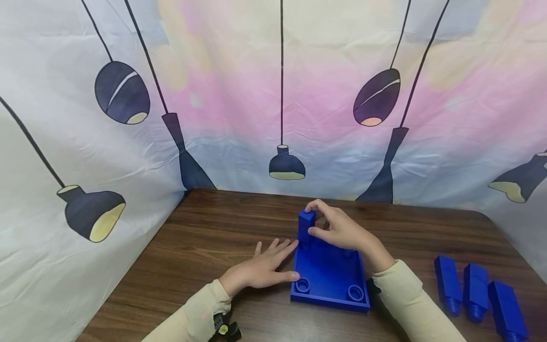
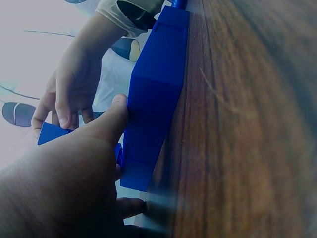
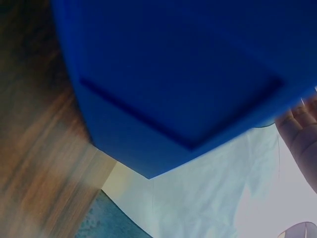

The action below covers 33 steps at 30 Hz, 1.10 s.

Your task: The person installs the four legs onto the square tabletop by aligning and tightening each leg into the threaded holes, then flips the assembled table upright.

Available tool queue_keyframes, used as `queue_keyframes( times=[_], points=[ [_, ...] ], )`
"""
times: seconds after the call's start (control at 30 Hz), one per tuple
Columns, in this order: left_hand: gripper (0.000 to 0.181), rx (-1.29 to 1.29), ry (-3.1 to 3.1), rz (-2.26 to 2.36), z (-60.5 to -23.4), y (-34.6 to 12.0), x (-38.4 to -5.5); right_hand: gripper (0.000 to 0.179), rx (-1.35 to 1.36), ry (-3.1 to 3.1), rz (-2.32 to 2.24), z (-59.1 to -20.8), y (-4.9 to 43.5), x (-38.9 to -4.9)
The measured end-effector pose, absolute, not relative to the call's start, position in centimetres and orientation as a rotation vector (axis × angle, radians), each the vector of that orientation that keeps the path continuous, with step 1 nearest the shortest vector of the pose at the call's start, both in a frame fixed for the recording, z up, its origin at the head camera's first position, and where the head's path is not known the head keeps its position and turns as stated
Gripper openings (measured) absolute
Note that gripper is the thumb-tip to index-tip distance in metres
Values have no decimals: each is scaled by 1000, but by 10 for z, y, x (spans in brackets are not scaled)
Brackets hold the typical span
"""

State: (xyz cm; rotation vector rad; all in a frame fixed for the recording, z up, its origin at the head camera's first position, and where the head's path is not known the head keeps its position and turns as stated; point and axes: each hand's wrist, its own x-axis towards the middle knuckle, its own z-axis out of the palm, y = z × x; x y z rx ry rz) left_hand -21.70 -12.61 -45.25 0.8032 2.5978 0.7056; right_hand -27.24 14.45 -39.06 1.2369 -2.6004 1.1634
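Note:
A blue square base (image 1: pixel 329 270) with raised edges and round threaded-looking sockets at its corners lies on the table. At its far left corner stands an upright blue square leg (image 1: pixel 304 228). My right hand (image 1: pixel 342 230) holds that leg between thumb and fingers, with a fingertip on its top. Whether the leg sits fully in the socket is hidden. My left hand (image 1: pixel 267 266) rests at the base's left edge, fingers spread, its thumb (image 2: pixel 119 101) touching the side. In the right wrist view, the base (image 3: pixel 173 74) fills much of the picture, up close.
Three more blue legs (image 1: pixel 448 285) with round threaded ends lie in a row at the right of the brown wooden table (image 1: pixel 213 223). A cloth (image 1: pixel 239 95) printed with hanging lamps stands behind and beside the table.

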Motion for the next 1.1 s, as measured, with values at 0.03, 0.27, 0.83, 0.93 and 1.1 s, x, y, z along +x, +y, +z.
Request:
queue_keyframes(
  times=[0.03,0.27,0.83,0.93,1.1],
  points=[
    [86,802,2598,706,-453,-126,-217,43,1238,-2598,1164,-391,145,-272],
    [86,799,2598,707,-453,-126,-217,44,1237,-2604,1162,-391,144,-272],
    [86,812,2587,712,-453,-127,-218,43,1234,-2610,1148,-391,144,-271],
    [86,811,2586,712,-453,-127,-218,43,1234,-2609,1151,-390,144,-271],
    [88,815,2589,707,-454,-128,-218,43,1221,-2617,1153,-391,143,-271]
  ],
)
